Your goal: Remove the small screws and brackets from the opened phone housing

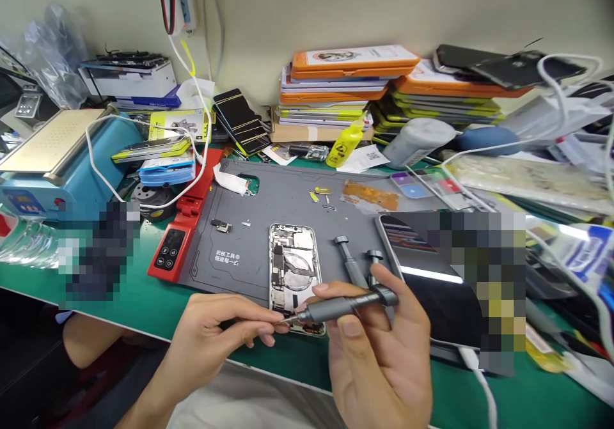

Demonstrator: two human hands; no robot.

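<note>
My right hand [378,346] holds a grey precision screwdriver [330,307] almost level, its shaft pointing left. The fingertips of my left hand [230,330] pinch together at the screwdriver's tip; whether a small part is also between them is hidden. Just beyond and below the tool lies an opened phone [292,269] with its inner parts bare, its lower end partly covered by my hands. Two more grey screwdrivers, one with its cap [341,241] showing, lie right of the phone on the grey work mat [244,205].
A small camera module [221,226] and a strip of orange film [369,195] lie on the mat. Along its left edge runs a red device [167,253]. A dark-screened tablet [432,282] lies at right. Behind are a yellow bottle [346,142] and stacked orange cases [355,62].
</note>
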